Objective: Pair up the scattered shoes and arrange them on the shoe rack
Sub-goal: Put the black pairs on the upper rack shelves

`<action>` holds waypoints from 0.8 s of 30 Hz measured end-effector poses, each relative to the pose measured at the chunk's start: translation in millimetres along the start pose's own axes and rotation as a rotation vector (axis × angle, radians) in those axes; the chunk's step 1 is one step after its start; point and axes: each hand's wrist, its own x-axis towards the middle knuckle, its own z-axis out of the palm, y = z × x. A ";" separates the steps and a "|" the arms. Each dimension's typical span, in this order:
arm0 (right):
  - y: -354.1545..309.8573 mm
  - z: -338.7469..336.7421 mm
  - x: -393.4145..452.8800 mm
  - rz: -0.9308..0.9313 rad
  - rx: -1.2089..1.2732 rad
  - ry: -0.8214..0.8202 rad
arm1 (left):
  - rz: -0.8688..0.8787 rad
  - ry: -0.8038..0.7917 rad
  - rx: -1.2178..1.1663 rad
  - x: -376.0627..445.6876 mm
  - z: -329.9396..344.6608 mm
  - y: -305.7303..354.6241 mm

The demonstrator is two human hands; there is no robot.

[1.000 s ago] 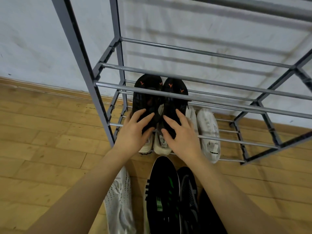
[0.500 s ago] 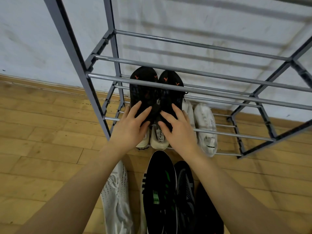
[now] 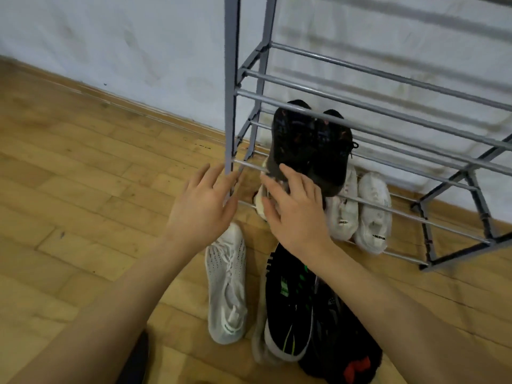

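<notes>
Currently, step: black pair placed; judged next, pick a floor shoe.
Technique: match a mate before lifting; set heels level on the rails.
Black pair: on the shoe rack, just beyond the right hand, whose fingertips seem to touch a heel.
Left hand: spread, holding nothing, beside the rack post.
White shoe: floor, below the left hand.
Right hand: fingers straight, grasping nothing.

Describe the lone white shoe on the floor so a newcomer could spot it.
Start at the grey metal shoe rack by the wall. On the wooden floor before its left post lies a white knit lace-up shoe. Unlike the dark shoes to its right, it is all white.
</notes>
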 end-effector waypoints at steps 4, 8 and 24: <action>-51.1 16.5 8.3 -0.212 0.009 -0.146 | -0.173 0.001 0.002 -48.9 -17.3 -41.2; -110.8 52.2 -11.4 -0.262 0.135 -0.304 | -0.323 -0.032 0.042 -121.2 -20.7 -72.3; -173.5 171.7 -167.4 -0.417 0.129 -0.852 | -0.572 -0.637 0.165 -315.6 42.0 -100.8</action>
